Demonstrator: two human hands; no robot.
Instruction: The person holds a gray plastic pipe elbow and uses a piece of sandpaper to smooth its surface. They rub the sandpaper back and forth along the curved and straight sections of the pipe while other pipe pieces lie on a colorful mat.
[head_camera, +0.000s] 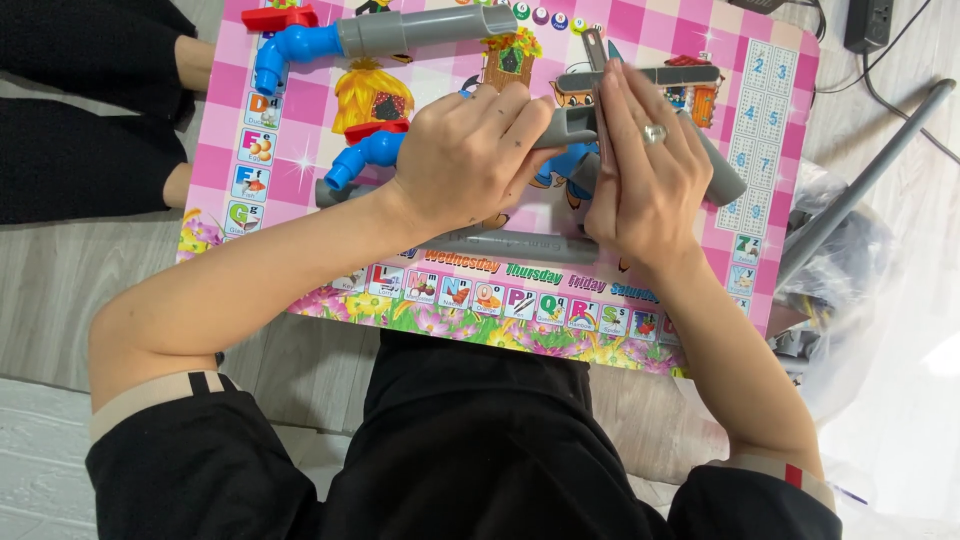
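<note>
Now I count two blue elbows on the pink board. My left hand clamps a grey fitting at board centre; my right hand, fingers together, presses a grey pipe beside it. Free room lies toward the board's left edge.

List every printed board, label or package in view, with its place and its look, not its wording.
Pink board: low table under both hands, checked pink, bordered with small picture tiles, flowers along the near edge.
Number chart: board's right side, pale grid.
Clear plastic bag: floor, right of board, crumpled.
</note>
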